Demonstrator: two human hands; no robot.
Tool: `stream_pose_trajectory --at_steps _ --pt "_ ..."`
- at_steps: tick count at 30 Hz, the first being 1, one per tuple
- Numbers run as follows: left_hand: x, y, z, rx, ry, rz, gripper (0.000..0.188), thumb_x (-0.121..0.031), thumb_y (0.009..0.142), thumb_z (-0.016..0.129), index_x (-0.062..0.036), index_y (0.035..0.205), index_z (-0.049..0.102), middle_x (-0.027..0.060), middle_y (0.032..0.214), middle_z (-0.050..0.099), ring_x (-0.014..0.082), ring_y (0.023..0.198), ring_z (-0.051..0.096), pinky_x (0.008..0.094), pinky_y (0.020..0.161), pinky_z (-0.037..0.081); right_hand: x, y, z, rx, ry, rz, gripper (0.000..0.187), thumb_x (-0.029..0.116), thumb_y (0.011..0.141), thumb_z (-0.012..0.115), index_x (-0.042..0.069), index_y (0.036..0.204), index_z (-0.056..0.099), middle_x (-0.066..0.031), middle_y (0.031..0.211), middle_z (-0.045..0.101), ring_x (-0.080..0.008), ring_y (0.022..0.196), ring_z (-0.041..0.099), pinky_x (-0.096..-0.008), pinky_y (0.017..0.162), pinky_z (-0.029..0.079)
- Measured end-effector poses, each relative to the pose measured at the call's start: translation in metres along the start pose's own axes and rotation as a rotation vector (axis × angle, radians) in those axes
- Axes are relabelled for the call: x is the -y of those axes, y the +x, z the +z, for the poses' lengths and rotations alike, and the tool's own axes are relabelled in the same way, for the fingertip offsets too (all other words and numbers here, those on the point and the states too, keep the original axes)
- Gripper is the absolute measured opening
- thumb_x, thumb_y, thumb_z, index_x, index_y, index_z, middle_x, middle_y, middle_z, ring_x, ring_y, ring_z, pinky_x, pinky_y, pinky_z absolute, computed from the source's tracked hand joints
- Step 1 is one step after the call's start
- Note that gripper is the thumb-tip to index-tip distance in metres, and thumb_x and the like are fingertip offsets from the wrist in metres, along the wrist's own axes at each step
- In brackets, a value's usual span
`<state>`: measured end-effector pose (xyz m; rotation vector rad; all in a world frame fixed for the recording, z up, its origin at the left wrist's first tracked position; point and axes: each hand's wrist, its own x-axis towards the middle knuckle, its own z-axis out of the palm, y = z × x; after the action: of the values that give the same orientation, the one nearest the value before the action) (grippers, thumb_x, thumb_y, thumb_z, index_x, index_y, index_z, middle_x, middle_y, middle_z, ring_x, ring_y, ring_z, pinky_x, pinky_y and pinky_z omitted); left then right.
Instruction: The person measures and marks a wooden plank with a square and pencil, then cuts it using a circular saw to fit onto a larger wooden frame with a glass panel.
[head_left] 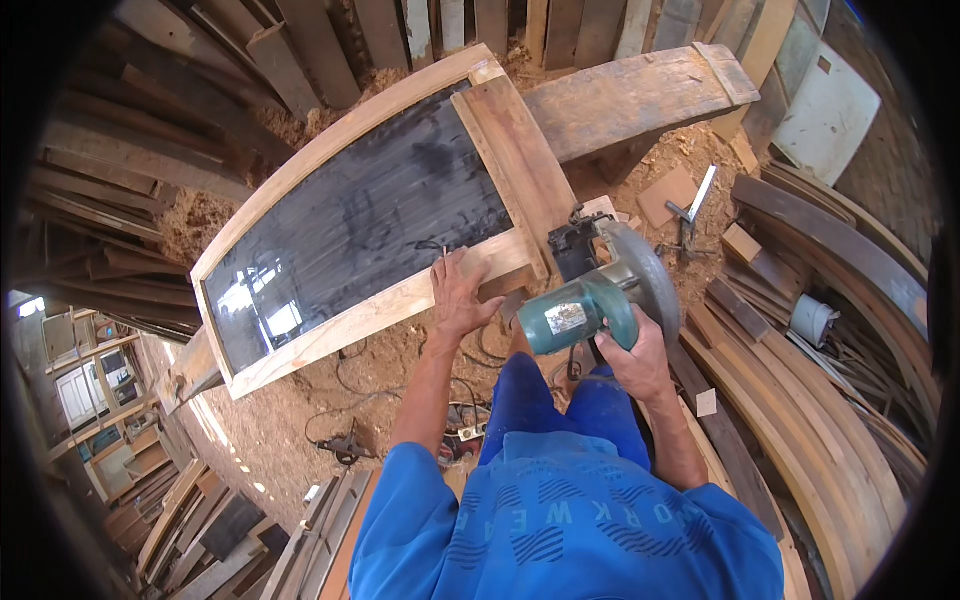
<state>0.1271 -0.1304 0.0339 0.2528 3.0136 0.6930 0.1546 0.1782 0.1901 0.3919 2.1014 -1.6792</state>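
My right hand [638, 355] is wrapped round the rear handle of a circular saw with a green motor body [562, 318] and a grey round blade guard [645, 275]. The saw sits at the right end of a pale wooden frame [345, 322] that surrounds a dark glossy panel [370, 205]. Across that end lies a brown board [518, 160], close to the saw's base plate. With fingers stretched, my left hand [462, 295] rests on the frame's near rail, left of the saw. The blade's lower edge is hidden.
A thick plank bench [640, 95] supports the frame. Sawdust and cords cover the floor [370, 385]. A metal square [703, 195] and a clamp-like tool [685, 230] lie right of the bench. Curved timbers [800, 420] are stacked at right; upright boards [380, 35] line the back.
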Motion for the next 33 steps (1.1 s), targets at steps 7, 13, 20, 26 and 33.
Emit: stream_pose_trajectory --at_steps 7,13,20,26,33 --pt "-0.001 0.002 -0.002 0.013 0.001 -0.007 0.075 -0.033 0.058 0.094 -0.0222 0.128 0.069 0.0205 0.144 0.047 0.0425 0.128 0.042 0.0539 0.111 0.035 0.000 0.001 0.011 0.028 0.005 0.021 0.026 0.012 0.087 0.072 -0.003 0.106 0.063 -0.0102 0.089 0.067 -0.0149 0.076 0.063 -0.0332 0.071 0.054" --pt "-0.001 0.002 -0.002 -0.005 -0.020 -0.003 0.074 -0.033 0.057 0.094 -0.0222 0.127 0.070 0.0198 0.143 0.047 0.0423 0.128 0.042 0.0539 0.110 0.035 -0.012 0.009 0.019 0.032 -0.072 -0.049 0.027 0.011 0.086 0.072 -0.002 0.108 0.064 -0.0071 0.088 0.066 -0.0135 0.080 0.061 -0.0328 0.076 0.052" --pt "-0.001 0.003 0.000 -0.010 -0.025 -0.002 0.070 -0.033 0.058 0.093 -0.0212 0.124 0.071 0.0204 0.142 0.048 0.0424 0.127 0.042 0.0536 0.110 0.035 -0.013 0.014 0.027 0.044 -0.012 -0.062 0.028 0.010 0.085 0.073 -0.001 0.109 0.065 -0.0046 0.085 0.063 -0.0121 0.079 0.058 -0.0317 0.075 0.051" --pt "0.006 0.001 0.006 -0.011 -0.018 0.002 0.069 -0.037 0.060 0.090 -0.0216 0.124 0.071 0.0217 0.141 0.047 0.0438 0.127 0.040 0.0560 0.111 0.032 -0.014 0.026 0.029 0.078 -0.033 -0.065 0.028 0.009 0.085 0.072 -0.001 0.111 0.065 -0.0045 0.085 0.063 -0.0119 0.079 0.058 -0.0321 0.075 0.051" --pt "0.002 0.004 0.005 -0.011 -0.012 -0.027 0.062 -0.037 0.062 0.088 -0.0204 0.121 0.074 0.0221 0.141 0.049 0.0431 0.129 0.040 0.0548 0.112 0.031 -0.012 0.031 0.033 0.060 -0.004 -0.083 0.032 0.007 0.086 0.070 -0.001 0.117 0.065 -0.0086 0.086 0.067 -0.0147 0.081 0.061 -0.0331 0.077 0.052"
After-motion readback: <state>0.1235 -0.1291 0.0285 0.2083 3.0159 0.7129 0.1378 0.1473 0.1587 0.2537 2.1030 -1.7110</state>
